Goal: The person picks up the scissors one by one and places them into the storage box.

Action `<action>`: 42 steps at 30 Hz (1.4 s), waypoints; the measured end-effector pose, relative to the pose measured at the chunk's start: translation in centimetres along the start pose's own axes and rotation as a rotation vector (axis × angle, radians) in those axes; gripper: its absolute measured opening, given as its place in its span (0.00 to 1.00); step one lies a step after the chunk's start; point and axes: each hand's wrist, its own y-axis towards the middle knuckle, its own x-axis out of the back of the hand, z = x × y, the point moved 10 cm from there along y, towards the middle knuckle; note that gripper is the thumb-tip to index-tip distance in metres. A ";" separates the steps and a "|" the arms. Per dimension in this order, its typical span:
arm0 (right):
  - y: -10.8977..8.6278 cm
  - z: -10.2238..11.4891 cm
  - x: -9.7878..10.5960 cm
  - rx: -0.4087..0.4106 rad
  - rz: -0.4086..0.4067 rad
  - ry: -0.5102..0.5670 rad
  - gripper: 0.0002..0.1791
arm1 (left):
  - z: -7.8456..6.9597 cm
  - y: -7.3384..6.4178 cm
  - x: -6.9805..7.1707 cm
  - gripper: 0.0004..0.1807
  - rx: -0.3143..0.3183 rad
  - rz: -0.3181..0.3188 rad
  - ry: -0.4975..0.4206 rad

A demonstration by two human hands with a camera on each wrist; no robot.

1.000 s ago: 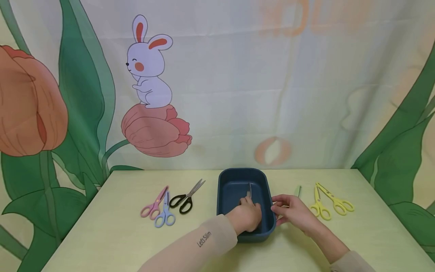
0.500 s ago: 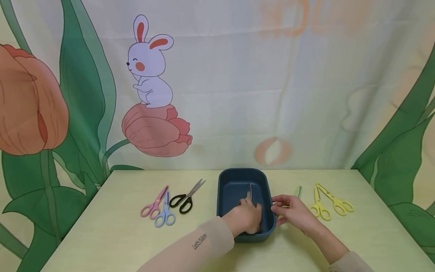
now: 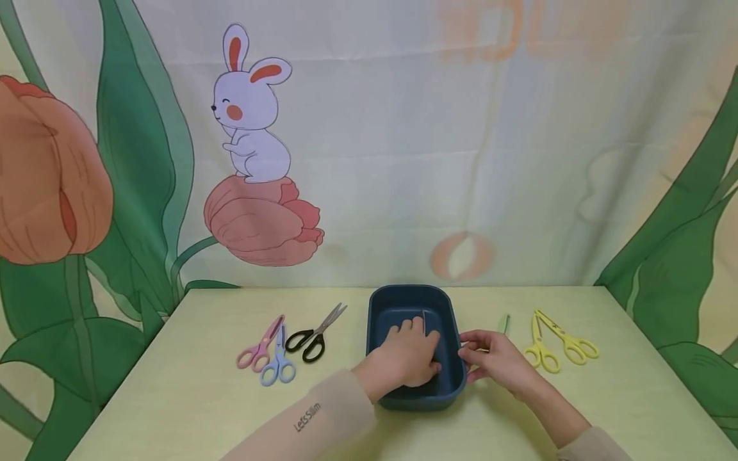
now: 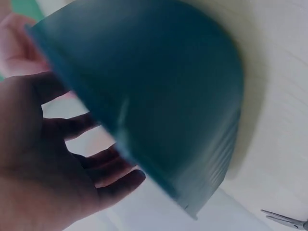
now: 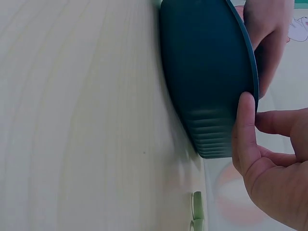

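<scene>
A dark blue rectangular bin (image 3: 377, 307) stands at the middle of the table. My left hand (image 3: 406, 352) reaches inside it, fingers spread and relaxed; in the left wrist view the fingers (image 4: 120, 185) pass behind the bin's rim. Beside the hand, a thin pale blade tip (image 3: 424, 322) shows on the bin floor, the rest hidden under the hand. My right hand (image 3: 498, 358) holds the bin's right rim, with one finger (image 5: 246, 125) along the outer wall and the thumb at the edge. Just behind this hand lies a slim green blade-like piece (image 3: 504, 324), its near end hidden.
Pink scissors (image 3: 262, 349), light blue scissors (image 3: 279, 362) and black-handled scissors (image 3: 314, 337) lie left of the bin. On the right are yellow scissors (image 3: 567, 339), their blades spread. A printed curtain (image 3: 369, 160) hangs behind the table's (image 3: 190, 378) far edge.
My left hand has let go of the bladed item in the bin; its fingers have spread and the hand has shifted slightly left and up. The right hand stays at the rim.
</scene>
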 end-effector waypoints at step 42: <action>-0.1 0.1 0.0 0.008 0.000 0.008 0.25 | 15.9 -5.6 1.5 0.19 0.156 -0.355 -0.386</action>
